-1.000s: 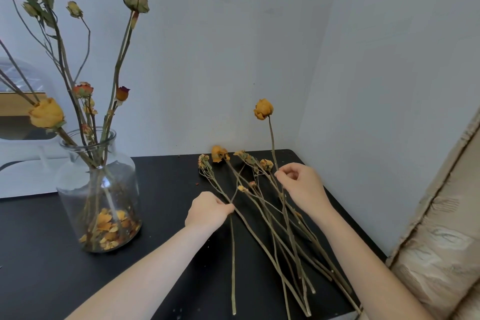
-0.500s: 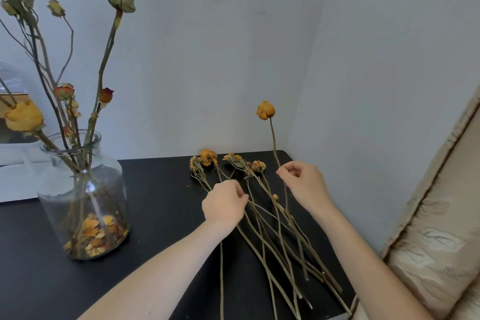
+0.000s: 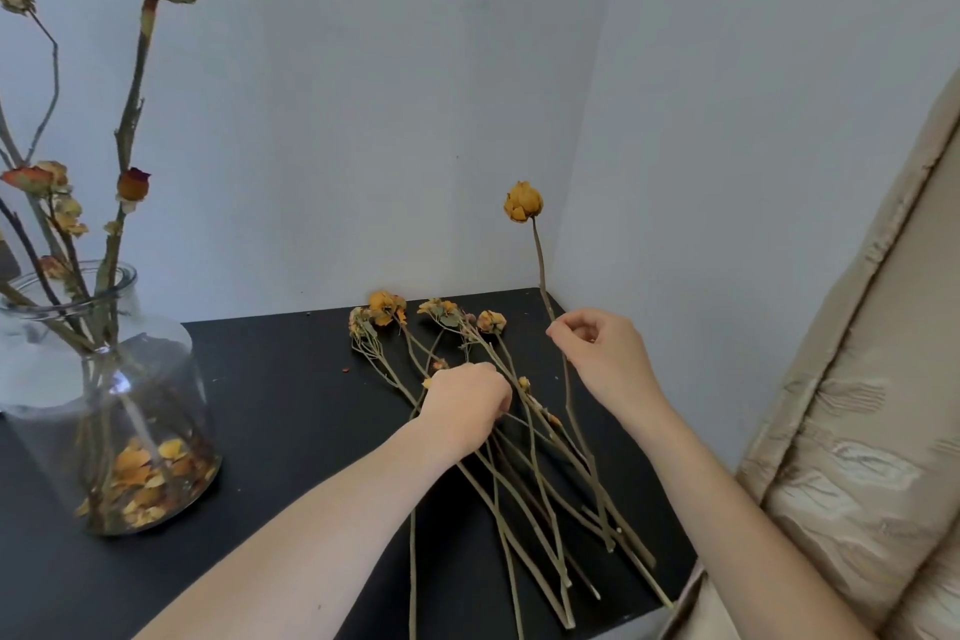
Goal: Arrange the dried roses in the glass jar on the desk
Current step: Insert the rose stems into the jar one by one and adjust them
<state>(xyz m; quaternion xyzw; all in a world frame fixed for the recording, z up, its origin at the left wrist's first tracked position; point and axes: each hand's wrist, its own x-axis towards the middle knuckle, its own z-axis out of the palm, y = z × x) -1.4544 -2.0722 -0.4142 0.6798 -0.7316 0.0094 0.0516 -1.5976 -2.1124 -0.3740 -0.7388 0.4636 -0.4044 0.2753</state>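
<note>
Right hand [image 3: 605, 359] — grip closed, thumb and forefinger pinching the stem of one yellow dried rose [image 3: 523, 202] near the far right corner of the bench [image 3: 291, 405]. The rose stood nearly upright, its head above the hand, its lower stem running down among the loose dried roses [image 3: 519, 457]. These lay flat along the bench's right side, heads toward the far edge, stems crossing. Left hand [image 3: 467, 400] rested knuckles-up on that pile, fingers curled; whether its grip had hold of a stem could not be told. Glass jar [image 3: 104, 405] stood at the left edge, well apart from the pile — several roses upright in it, fallen petals [image 3: 140, 473] on its bottom.
</note>
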